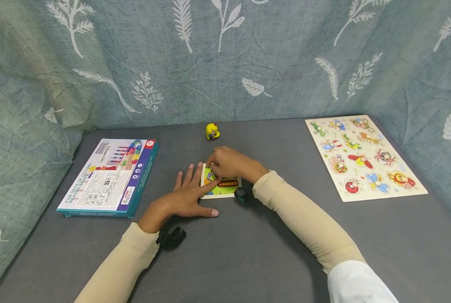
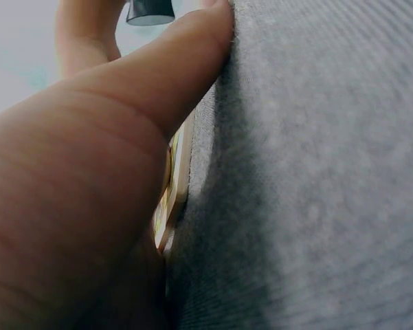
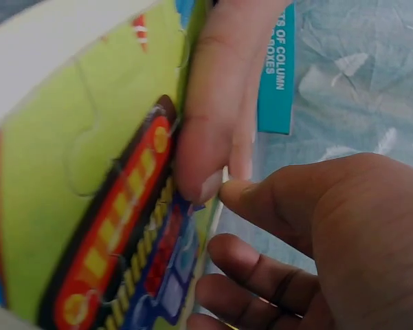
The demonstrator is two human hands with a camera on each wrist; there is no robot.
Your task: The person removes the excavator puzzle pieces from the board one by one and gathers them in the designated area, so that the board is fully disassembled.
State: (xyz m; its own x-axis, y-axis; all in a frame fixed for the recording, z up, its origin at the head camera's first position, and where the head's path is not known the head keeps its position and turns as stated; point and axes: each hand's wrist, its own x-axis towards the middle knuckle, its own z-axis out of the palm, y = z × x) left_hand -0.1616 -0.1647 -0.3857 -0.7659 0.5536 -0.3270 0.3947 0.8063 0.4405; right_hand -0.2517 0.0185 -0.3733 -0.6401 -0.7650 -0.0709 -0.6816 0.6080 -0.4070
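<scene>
A small picture puzzle board (image 1: 228, 193) with a pale rim lies flat on the grey table. In the right wrist view its yellow-green puzzle picture (image 3: 48, 165) shows jointed pieces and a red and yellow track. My left hand (image 1: 185, 196) is spread beside the board's left edge, its index finger reaching over the picture. In the left wrist view the left thumb (image 2: 185, 55) lies along the table. My right hand (image 1: 227, 162) bends over the board's upper left, fingers curled, its thumb (image 3: 268, 199) by the left fingertip. Whether it pinches a piece is hidden.
On the left lies a boxed bead game (image 1: 108, 176) with a teal side. A small yellow toy figure (image 1: 212, 131) stands behind the puzzle. To the right is a wooden insect peg board (image 1: 346, 160). A leaf-patterned curtain (image 1: 210, 75) hangs along the back.
</scene>
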